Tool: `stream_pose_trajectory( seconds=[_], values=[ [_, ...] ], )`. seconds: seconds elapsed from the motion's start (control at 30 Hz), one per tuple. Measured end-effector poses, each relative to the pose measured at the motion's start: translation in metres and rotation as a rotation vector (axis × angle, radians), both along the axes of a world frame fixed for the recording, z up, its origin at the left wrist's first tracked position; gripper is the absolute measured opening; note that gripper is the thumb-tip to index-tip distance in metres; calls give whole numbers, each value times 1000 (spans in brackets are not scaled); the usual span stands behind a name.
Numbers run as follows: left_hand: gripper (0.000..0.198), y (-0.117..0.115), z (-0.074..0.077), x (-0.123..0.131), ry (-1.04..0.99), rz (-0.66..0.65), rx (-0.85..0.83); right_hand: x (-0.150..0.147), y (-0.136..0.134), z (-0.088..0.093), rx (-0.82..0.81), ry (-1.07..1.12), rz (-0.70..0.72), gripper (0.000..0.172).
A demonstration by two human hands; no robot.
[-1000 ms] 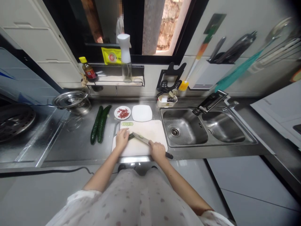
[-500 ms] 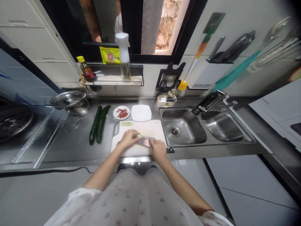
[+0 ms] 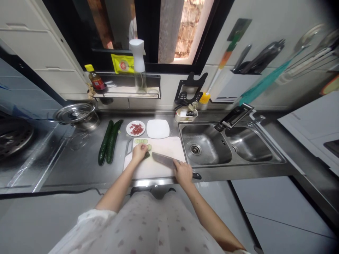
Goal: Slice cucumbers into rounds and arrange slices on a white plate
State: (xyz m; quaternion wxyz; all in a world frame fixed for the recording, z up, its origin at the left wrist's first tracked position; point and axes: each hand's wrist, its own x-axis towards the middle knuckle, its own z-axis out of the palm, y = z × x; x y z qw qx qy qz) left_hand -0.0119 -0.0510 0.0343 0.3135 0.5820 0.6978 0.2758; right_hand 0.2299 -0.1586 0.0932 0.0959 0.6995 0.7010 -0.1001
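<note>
My left hand (image 3: 139, 152) is over the left part of the white cutting board (image 3: 159, 170), its fingers pinched on a thin cucumber slice (image 3: 149, 147). A dark green cucumber piece (image 3: 147, 154) shows just under those fingers, partly hidden by them. In my right hand (image 3: 183, 173) is a kitchen knife (image 3: 164, 160), its broad blade slanting across the board and apart from the left hand. The black handle end sticks out past the right hand. A row of cucumber slices (image 3: 141, 140) lies near the board's upper left edge.
Two whole cucumbers (image 3: 112, 143) lie left of the board. Behind it are a small plate (image 3: 128, 131) of chopped red bits and a white square plate (image 3: 158, 128). A double sink (image 3: 206, 144) is to the right; a lidded steel pot (image 3: 87, 120) stands at the left.
My left hand has moved left and slightly up from the blade, carrying a slice toward the row. The knife has shifted right and is apart from the cucumber piece.
</note>
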Motion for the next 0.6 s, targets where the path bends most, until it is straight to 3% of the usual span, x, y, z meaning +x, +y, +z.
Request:
stream_pose_trajectory(
  seconds=[0.27, 0.6],
  values=[
    [18, 39, -14, -6, 173, 72, -111, 6, -2, -1, -7, 2, -39, 47],
    [24, 58, -21, 6, 317, 27, -119, 13, -1, -6, -16, 2, -59, 49]
  ],
)
